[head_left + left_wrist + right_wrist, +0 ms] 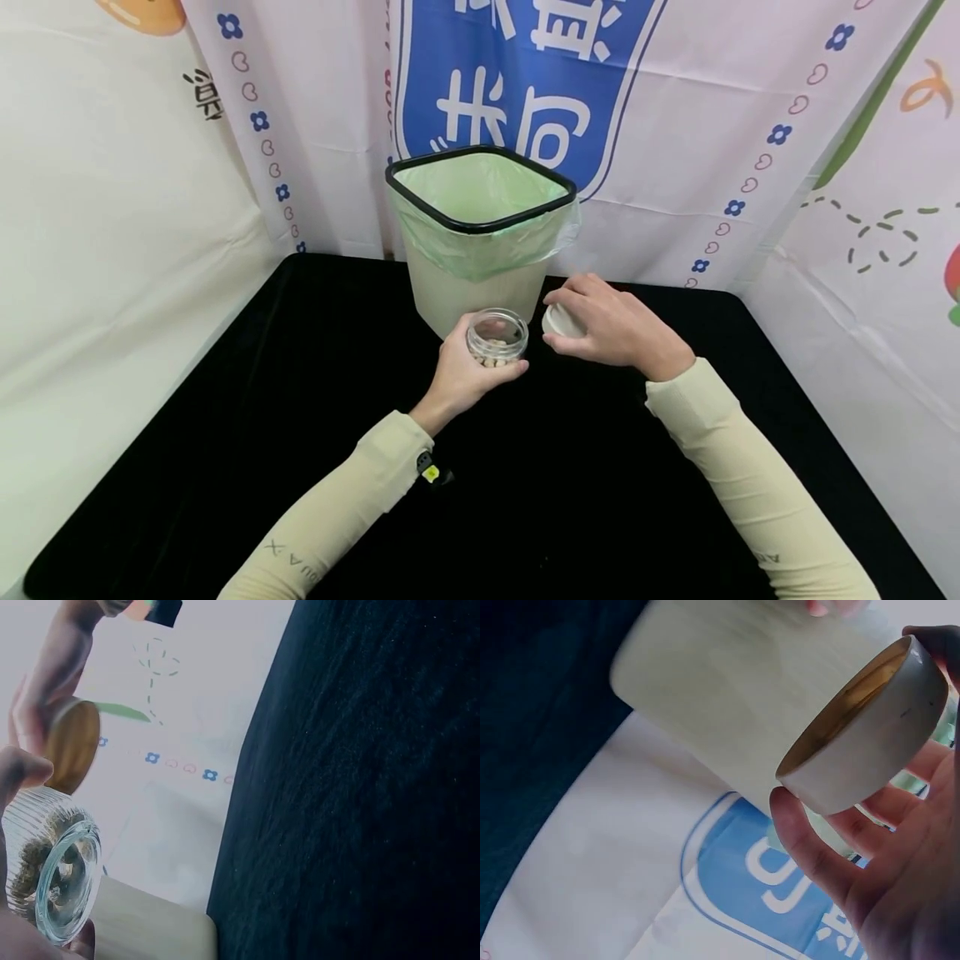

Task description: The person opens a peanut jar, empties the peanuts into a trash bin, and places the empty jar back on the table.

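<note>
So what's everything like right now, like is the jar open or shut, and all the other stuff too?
Glass jar: open, with small pale pieces inside
Lid: off the jar
Left hand: holding the jar
Right hand: gripping the lid
Bin: upright, open at the top
Green bag: lining the bin, its edge hanging outside under the black rim

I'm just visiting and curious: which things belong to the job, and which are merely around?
Job:
- clear ribbed glass jar, left hand
- round white lid, right hand

Seemingly just around:
- cream bin with green plastic liner
- black cloth
- white printed backdrop
</note>
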Demonstrator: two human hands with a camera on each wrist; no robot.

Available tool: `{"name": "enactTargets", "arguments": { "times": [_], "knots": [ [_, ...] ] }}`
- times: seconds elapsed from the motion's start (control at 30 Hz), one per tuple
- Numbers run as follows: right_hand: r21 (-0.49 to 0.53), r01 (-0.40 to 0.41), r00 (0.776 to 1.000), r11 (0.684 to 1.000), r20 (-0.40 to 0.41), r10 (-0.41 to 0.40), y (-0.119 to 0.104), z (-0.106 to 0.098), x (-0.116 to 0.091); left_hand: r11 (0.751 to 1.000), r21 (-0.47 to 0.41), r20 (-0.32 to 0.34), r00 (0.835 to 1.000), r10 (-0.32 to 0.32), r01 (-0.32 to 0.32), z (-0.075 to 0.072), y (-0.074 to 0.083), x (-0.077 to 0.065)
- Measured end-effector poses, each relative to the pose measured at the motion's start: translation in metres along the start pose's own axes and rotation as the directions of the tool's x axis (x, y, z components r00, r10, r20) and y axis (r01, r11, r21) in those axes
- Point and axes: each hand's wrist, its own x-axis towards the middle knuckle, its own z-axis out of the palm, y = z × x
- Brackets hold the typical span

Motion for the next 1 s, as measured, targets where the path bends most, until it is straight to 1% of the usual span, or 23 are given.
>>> {"name": "enactTargets", "arguments": {
  "times": [0.13, 0.27, 0.53, 0.73, 1.0],
  "knots": [
    [-0.001, -0.022, 0.999, 1.000, 0.044, 0.022, 0.005, 0.008, -0.002, 1.000, 0.003, -0.001, 1.000, -0.020, 0.020, -0.003, -0.001, -0.002],
    [0.019, -0.044, 0.995, 0.999, 0.089, 0.042, 0.010, 0.016, -0.004, 0.999, 0.014, -0.001, 0.999, -0.033, 0.033, -0.005, -0.003, -0.004],
    [0.024, -0.032, 0.995, 0.999, 0.094, 0.030, 0.012, 0.035, -0.005, 1.000, 0.029, -0.018, 1.000, -0.011, 0.012, -0.011, -0.006, -0.007],
    [0.039, -0.037, 0.990, 0.999, 0.135, 0.032, 0.014, 0.050, -0.008, 0.999, 0.041, -0.023, 1.000, -0.009, 0.010, -0.014, -0.008, -0.008],
    [0.017, -0.027, 0.990, 0.999, 0.138, 0.025, 0.014, 0.065, -0.009, 0.999, 0.045, -0.035, 0.999, 0.005, -0.003, -0.021, -0.006, -0.008]
  ]
}}
